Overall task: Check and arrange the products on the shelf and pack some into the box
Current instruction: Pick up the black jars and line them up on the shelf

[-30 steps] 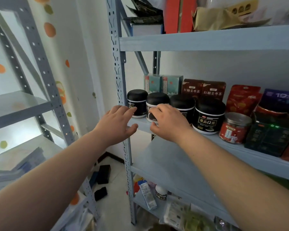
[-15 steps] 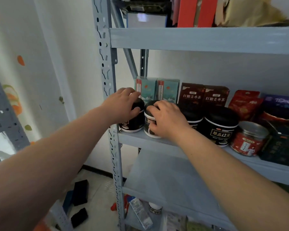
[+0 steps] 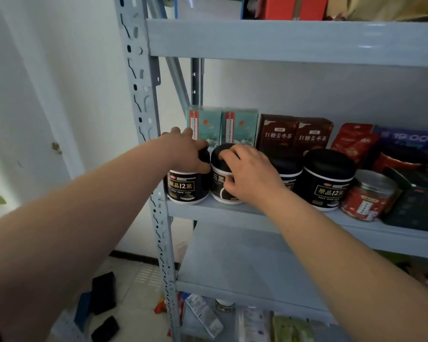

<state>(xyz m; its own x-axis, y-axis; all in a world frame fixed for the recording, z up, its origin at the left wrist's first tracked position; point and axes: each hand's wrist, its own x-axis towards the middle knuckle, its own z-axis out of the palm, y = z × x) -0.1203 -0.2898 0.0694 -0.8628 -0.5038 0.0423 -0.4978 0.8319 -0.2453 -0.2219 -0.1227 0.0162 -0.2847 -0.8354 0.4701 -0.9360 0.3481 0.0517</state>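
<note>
Arranging step in hand: at the left end of the grey-blue metal shelf, the left hand clamps the lid of the end black round plastic jar, the right hand grips the adjacent black white-banded jar; next, likely square both labels forward.

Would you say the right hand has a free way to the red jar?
Probably yes: the red jar stands at the front edge of the shelf with nothing before it, though the right hand must first release the second black jar it grips.
</note>
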